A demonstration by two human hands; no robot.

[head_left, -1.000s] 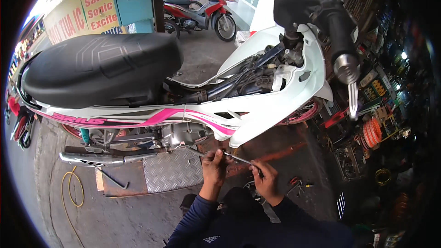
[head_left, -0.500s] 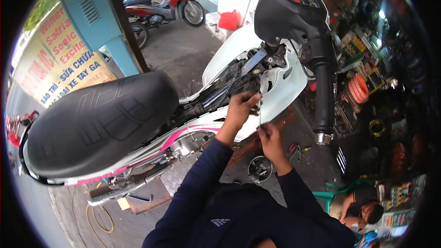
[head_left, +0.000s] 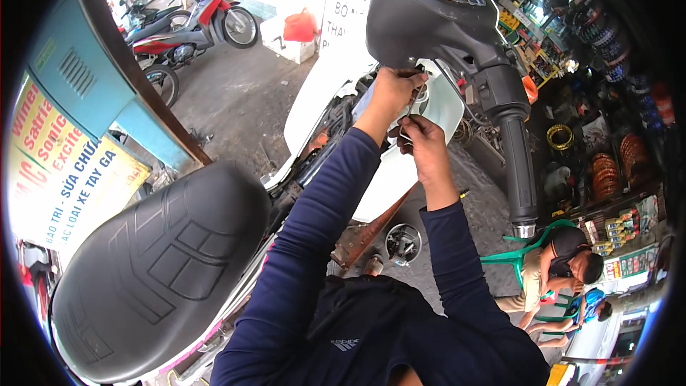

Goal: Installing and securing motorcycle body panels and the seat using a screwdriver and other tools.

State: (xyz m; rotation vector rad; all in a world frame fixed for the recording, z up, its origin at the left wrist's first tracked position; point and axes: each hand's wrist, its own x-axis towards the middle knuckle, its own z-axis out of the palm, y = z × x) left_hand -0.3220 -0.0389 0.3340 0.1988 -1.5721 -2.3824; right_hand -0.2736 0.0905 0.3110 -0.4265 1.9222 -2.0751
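Observation:
A white and pink scooter stands in front of me, its inner front body (head_left: 332, 111) uncovered and wiring showing. Just below the black handlebar cover (head_left: 421, 25), my left hand (head_left: 391, 94) is closed, fingertips pinched together; what they grip is too small to make out. Slightly lower and to the right, my right hand (head_left: 425, 144) has its fingers curled in a pinch around a thin rod (head_left: 411, 106), which runs up toward the left fingertips. Both hands are close together over the white front panel (head_left: 382, 189). The black seat (head_left: 168, 271) lies at the left.
A round metal bowl of small parts (head_left: 404, 244) sits on the floor below my right forearm. The black handlebar grip (head_left: 516, 164) juts out at the right. Two people sit at the lower right, one on a green chair (head_left: 511, 261). A red motorbike (head_left: 193, 28) is parked at the back left.
Both hands have moved up and forward, from the side of the front body to beneath the handlebar cover, and are closer together. The whole view has shifted and turned.

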